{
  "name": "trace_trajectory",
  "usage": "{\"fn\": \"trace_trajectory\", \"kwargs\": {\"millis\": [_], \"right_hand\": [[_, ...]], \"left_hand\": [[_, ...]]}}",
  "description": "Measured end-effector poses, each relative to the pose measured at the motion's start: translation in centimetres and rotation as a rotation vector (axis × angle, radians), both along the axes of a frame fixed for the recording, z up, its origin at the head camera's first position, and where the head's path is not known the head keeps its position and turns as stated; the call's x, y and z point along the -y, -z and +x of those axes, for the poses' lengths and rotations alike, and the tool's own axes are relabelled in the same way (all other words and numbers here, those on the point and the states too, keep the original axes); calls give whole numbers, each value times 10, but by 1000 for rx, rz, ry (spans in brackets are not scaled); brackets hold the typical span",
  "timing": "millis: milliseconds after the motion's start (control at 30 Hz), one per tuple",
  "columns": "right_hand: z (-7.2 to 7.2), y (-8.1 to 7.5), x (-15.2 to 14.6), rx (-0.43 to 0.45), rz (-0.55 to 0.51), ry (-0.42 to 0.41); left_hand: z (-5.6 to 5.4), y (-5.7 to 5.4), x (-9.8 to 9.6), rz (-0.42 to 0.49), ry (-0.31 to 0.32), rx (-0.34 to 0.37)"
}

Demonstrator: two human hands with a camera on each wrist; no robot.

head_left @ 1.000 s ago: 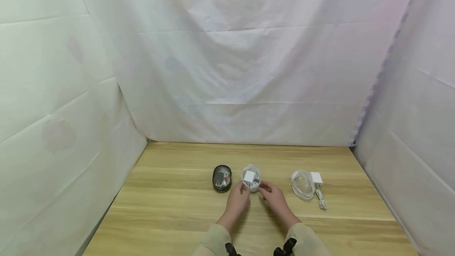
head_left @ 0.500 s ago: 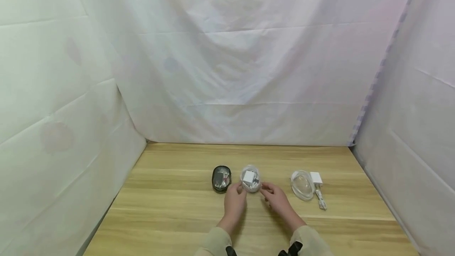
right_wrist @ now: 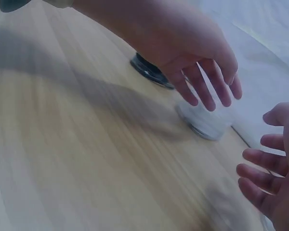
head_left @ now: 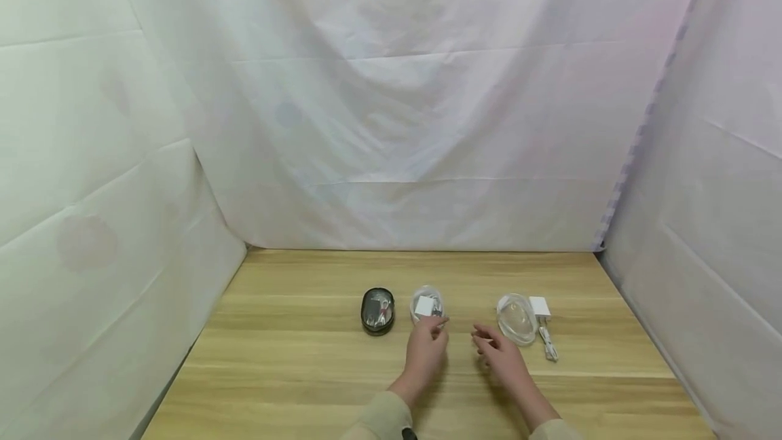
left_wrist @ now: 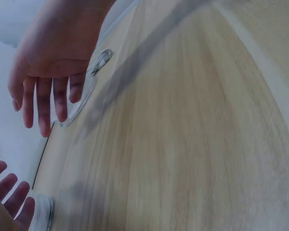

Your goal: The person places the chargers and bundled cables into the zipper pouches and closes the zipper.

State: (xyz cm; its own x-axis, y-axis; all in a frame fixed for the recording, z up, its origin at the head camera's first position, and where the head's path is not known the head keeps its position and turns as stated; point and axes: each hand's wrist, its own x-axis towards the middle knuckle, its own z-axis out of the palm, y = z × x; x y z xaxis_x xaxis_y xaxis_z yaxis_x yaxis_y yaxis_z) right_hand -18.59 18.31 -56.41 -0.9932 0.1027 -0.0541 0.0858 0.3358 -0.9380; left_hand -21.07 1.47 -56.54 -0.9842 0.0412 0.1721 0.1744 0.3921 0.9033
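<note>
A small clear oval case (head_left: 420, 322) holding a white charger (head_left: 424, 305) stands on the table, partly hidden behind my left hand (head_left: 424, 350). That hand hovers over its near edge, fingers loosely bent and holding nothing; its fingers (left_wrist: 15, 199) also show in the left wrist view. To the right, my right hand (head_left: 502, 357) is above the table with relaxed, spread fingers (right_wrist: 265, 180), apart from everything. Near it lies a clear round case (head_left: 516, 321), see-through in the middle. Beside that are a white charger plug (head_left: 540, 307) and a bundled white cable (head_left: 548, 344).
A black oval case (head_left: 377, 312) with a transparent top and dark items inside stands left of the clear one. Pale cloth (head_left: 391, 121) hangs behind and on both sides of the wooden table (head_left: 293, 358).
Both hands have let go of the charger case, which stays in place. The right hand has moved right, away from it; the left has shifted slightly right and in front of it.
</note>
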Motion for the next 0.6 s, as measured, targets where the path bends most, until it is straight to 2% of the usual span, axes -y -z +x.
{"fn": "trace_trajectory", "kwargs": {"millis": [200,433,600], "right_hand": [[9,-2,-29,-8,5,74],[12,-5,-58,23,49,140],[10,-9,-70,51,72,161]], "left_hand": [[6,6,-19,-84,107,-4],[8,12,-35,-134,135,6],[4,8,-43,-185,172,-1]]}}
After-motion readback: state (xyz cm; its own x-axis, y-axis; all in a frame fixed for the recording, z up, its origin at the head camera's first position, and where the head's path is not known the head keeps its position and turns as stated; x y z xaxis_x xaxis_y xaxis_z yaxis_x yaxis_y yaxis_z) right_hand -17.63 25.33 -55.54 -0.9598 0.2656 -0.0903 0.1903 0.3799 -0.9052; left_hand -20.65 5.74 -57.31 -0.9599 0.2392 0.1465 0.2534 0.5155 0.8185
